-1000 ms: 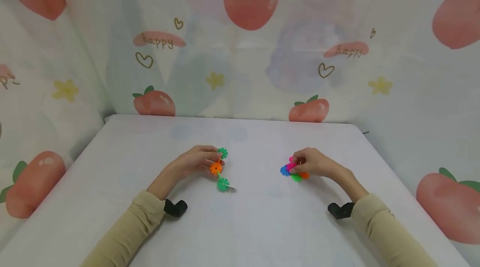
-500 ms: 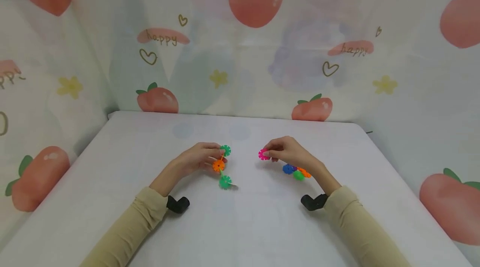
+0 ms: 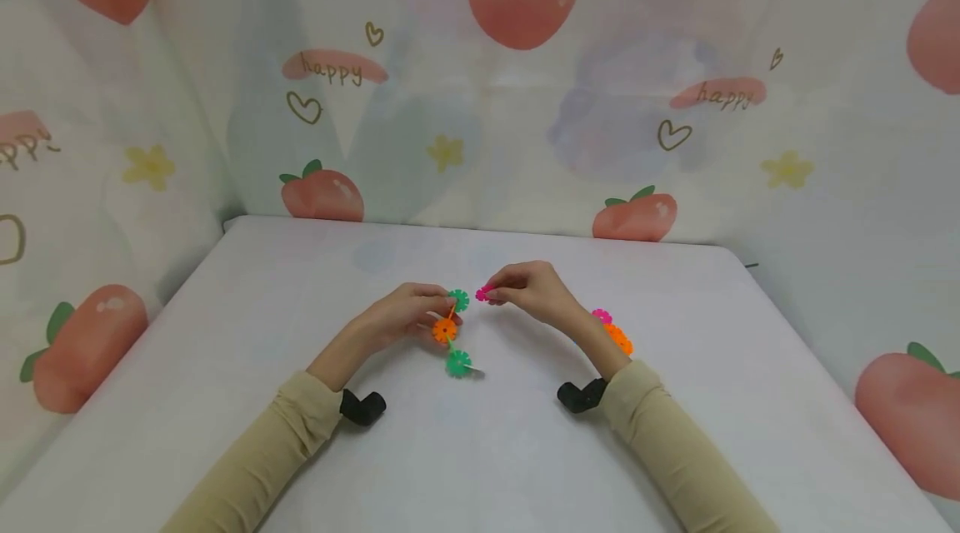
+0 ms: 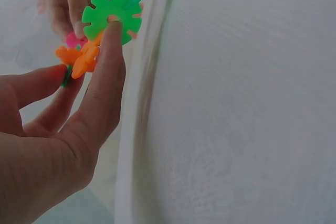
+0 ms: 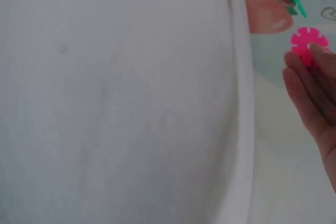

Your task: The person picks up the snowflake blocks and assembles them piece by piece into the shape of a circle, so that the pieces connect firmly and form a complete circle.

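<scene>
My left hand [image 3: 396,321] pinches a chain of notched plastic snowflake discs, with a green disc [image 3: 459,300] at its far end, an orange disc [image 3: 444,331] in the middle and another green disc [image 3: 458,363] lower down. In the left wrist view, a fingertip presses a bright green disc [image 4: 100,17] of that chain. Between thumb and fingers, my right hand [image 3: 534,291] pinches a pink snowflake disc [image 5: 307,43] upright. That disc is just right of the chain's far green disc, with a small gap between them in the right wrist view.
Loose discs lie on the white table [image 3: 465,458] to the right, a pink disc [image 3: 602,316] and orange discs [image 3: 618,339] among them, partly covered by the right forearm. Black wrist mounts [image 3: 363,408] jut from both sleeves. A fruit-printed cloth [image 3: 480,125] stands behind.
My right hand has picked the pink disc from the loose pile and carried it left to beside the chain. The left hand keeps hold of the chain, nearly still.
</scene>
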Available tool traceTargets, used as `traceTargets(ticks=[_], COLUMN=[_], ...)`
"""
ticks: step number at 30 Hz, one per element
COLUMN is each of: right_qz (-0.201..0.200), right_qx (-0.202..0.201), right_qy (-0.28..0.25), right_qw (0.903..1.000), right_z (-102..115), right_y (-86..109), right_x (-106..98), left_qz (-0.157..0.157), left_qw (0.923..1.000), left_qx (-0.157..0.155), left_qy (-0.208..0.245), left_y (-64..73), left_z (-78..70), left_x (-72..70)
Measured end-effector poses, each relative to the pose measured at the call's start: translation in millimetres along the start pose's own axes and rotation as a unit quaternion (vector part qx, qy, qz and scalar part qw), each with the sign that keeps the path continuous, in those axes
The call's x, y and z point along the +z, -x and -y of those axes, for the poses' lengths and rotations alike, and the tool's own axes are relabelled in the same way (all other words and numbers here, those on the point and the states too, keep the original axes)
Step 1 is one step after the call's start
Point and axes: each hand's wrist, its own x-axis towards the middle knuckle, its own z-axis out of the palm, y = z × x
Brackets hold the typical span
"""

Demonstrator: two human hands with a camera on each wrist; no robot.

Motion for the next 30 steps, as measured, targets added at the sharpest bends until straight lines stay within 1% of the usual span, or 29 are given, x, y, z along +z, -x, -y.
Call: traceTargets(ticks=[5,9,13,16,19,21,24,28,30], right_qz=[0.001,-0.013,-0.036,-0.044,-0.041,-0.036,-0.023,-0.012,-0.007], right_qx=[-0.024,-0.046,-0.077,-0.099,-0.105,-0.105,-0.099,-0.099,-0.102], right_qy=[0.011,0.025,0.047,0.062,0.064,0.064,0.064,0.068,0.066], right_qw=[0.9997,0.9985,0.9953,0.9922,0.9916,0.9917,0.9928,0.9927,0.9926], right_z=[4.7,6.0,6.8,8.2,10.1,11.0,11.1,10.6,11.2], right_y=[-4.2,-6.3,-6.6,-6.6,-7.8,-9.0,-9.2,-7.2,-5.9], right_x=[7.7,12.5,17.7,21.9,23.9,23.1,20.6,17.6,16.7], left_qz=[-0.001,0.000,-0.018,-0.031,-0.030,-0.021,-0.009,-0.005,-0.002], left_qw=[1.0000,0.9999,0.9993,0.9987,0.9987,0.9993,1.0000,0.9987,0.9980], left_qx=[0.000,0.001,-0.005,-0.009,-0.007,-0.005,-0.001,0.001,0.004], left_qy=[0.007,0.017,0.032,0.039,0.041,0.031,0.001,-0.051,-0.064], left_y=[0.5,2.3,2.4,2.0,2.4,3.3,1.3,-0.4,-0.1], left_z=[-0.3,-1.6,-2.9,-2.8,-3.4,-5.0,-6.3,-7.4,-7.7], left_x=[1.3,2.5,5.1,7.1,7.0,6.5,7.1,8.1,7.9])
